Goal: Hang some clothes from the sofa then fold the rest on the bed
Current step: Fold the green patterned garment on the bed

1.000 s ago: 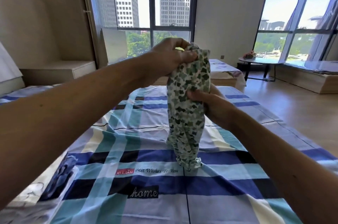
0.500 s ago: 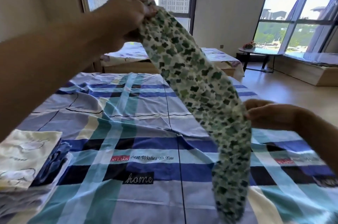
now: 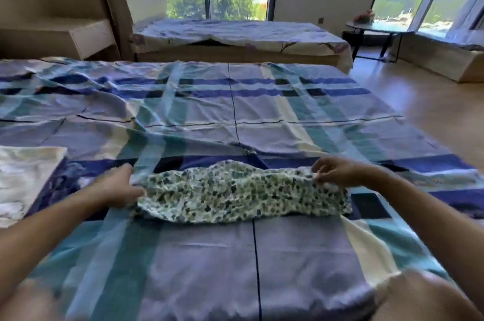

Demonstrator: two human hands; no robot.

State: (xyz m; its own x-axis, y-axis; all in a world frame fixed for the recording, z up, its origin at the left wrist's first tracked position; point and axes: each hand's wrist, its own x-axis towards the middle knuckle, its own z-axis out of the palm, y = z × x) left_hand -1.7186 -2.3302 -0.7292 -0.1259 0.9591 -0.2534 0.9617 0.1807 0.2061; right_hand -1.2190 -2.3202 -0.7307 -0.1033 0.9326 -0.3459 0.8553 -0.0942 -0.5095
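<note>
On the bed [image 3: 209,255], left hand [image 3: 117,187] and right hand [image 3: 340,171] each pinch an end of the speckled garment [image 3: 243,192].

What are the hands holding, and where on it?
The green-spotted cloth, which lies flat across the bed. The left hand grips its left end, and the right hand pinches the upper edge of its right end.

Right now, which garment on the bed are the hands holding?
The green-speckled garment, lying crosswise: left hand grips one end, right hand pinches the other. The folded pile at the left edge is untouched.
</note>
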